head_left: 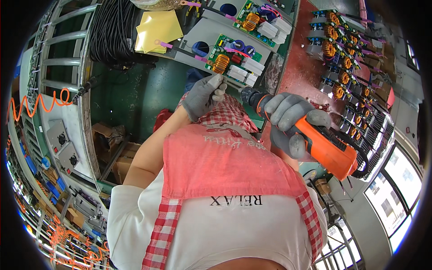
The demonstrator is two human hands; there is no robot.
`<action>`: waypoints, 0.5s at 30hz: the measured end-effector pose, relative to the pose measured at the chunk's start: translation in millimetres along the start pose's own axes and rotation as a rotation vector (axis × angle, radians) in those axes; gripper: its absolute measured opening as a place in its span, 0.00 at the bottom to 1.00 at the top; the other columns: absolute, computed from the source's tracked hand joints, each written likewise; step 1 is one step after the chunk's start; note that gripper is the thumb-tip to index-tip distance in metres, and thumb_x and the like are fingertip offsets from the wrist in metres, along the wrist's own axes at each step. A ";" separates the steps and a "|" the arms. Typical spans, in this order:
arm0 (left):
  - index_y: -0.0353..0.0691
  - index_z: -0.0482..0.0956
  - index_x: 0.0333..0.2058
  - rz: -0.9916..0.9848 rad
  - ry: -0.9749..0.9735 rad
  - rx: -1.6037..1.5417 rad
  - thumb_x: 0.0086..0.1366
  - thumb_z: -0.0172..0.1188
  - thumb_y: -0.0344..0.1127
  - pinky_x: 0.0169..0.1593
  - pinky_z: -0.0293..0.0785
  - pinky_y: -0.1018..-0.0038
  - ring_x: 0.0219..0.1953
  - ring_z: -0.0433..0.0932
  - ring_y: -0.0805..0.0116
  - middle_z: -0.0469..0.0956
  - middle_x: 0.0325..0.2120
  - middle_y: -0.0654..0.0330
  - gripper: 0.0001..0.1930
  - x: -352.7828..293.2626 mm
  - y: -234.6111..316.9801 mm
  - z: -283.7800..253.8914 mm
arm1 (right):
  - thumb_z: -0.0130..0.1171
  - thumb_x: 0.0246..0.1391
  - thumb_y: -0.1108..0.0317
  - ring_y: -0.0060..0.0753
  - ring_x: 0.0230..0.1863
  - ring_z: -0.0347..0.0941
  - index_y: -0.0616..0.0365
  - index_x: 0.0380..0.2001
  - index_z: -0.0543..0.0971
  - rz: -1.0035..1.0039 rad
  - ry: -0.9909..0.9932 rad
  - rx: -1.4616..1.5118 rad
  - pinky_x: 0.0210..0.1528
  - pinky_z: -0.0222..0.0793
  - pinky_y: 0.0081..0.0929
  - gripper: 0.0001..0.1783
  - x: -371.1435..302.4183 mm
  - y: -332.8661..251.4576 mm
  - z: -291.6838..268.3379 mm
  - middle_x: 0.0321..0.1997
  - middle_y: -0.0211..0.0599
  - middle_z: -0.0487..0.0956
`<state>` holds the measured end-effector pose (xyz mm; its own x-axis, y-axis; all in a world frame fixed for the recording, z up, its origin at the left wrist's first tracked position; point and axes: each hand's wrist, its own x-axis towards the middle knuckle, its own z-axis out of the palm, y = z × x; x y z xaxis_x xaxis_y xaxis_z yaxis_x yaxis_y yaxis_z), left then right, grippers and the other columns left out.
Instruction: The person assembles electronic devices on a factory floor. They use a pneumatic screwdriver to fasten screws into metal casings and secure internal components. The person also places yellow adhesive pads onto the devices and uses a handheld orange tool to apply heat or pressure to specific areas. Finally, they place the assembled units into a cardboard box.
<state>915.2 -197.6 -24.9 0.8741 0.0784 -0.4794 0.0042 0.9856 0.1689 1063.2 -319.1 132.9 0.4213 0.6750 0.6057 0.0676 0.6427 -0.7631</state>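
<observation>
In my gloved right hand (290, 117) is an orange and black power screwdriver (330, 153), its chuck and thin bit pointing left toward my other hand. My gloved left hand (204, 96) is closed in a pinch close to the bit's tip, just below the near edge of the bench. Whatever lies between its fingertips is too small to make out. Just beyond both hands, a green circuit board (234, 56) with a copper coil, blue capacitors and white blocks sits on a grey metal plate (183, 46). A similar board (263, 24) lies farther back.
Yellow sheets (159, 31) and a bundle of black cables (112, 33) lie at the far left. Several more circuit boards (333, 40) stand in rows on a red surface (294, 67) to the right. Pliers (192, 8) lie at the back. A coiled orange hose (42, 103) hangs at left.
</observation>
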 end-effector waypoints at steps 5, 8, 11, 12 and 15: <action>0.33 0.71 0.42 0.016 0.092 0.038 0.70 0.47 0.40 0.24 0.61 0.87 0.23 0.62 0.82 0.71 0.30 0.62 0.14 -5.0 9.6 11.0 | 0.57 0.50 0.65 0.29 0.23 0.68 0.54 0.55 0.65 -0.006 0.007 0.018 0.30 0.68 0.34 0.28 3.3 3.7 6.0 0.26 0.34 0.73; 0.33 0.71 0.42 -0.015 0.072 0.006 0.70 0.47 0.40 0.24 0.61 0.86 0.23 0.63 0.82 0.70 0.29 0.63 0.14 -9.1 16.1 16.6 | 0.59 0.50 0.63 0.29 0.23 0.68 0.54 0.55 0.65 -0.006 0.018 0.022 0.30 0.68 0.34 0.29 1.7 9.0 7.8 0.26 0.33 0.73; 0.33 0.71 0.42 -0.012 0.020 -0.006 0.70 0.46 0.40 0.24 0.61 0.86 0.23 0.63 0.82 0.69 0.29 0.62 0.14 -11.2 20.2 17.2 | 0.61 0.49 0.62 0.29 0.23 0.69 0.54 0.55 0.66 0.006 0.063 0.021 0.30 0.68 0.33 0.29 -1.2 11.2 10.5 0.25 0.32 0.73; 0.33 0.71 0.43 -0.005 0.000 -0.005 0.70 0.46 0.40 0.24 0.61 0.86 0.23 0.63 0.82 0.69 0.29 0.62 0.14 -11.8 21.2 17.0 | 0.61 0.49 0.61 0.29 0.23 0.69 0.53 0.55 0.66 0.009 0.078 0.011 0.31 0.69 0.33 0.29 -1.5 11.1 11.3 0.25 0.32 0.74; 0.30 0.70 0.43 0.024 0.052 -0.082 0.71 0.44 0.40 0.24 0.60 0.87 0.23 0.60 0.83 0.71 0.29 0.62 0.16 -12.9 19.6 18.0 | 0.61 0.49 0.61 0.29 0.23 0.69 0.53 0.54 0.67 0.005 0.102 -0.006 0.31 0.69 0.33 0.29 -0.6 10.9 14.1 0.24 0.32 0.74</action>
<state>912.7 -182.0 0.1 0.8470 0.1081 -0.5205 -0.0581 0.9921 0.1114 1051.0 -307.3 127.4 0.5118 0.6377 0.5757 0.0701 0.6369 -0.7678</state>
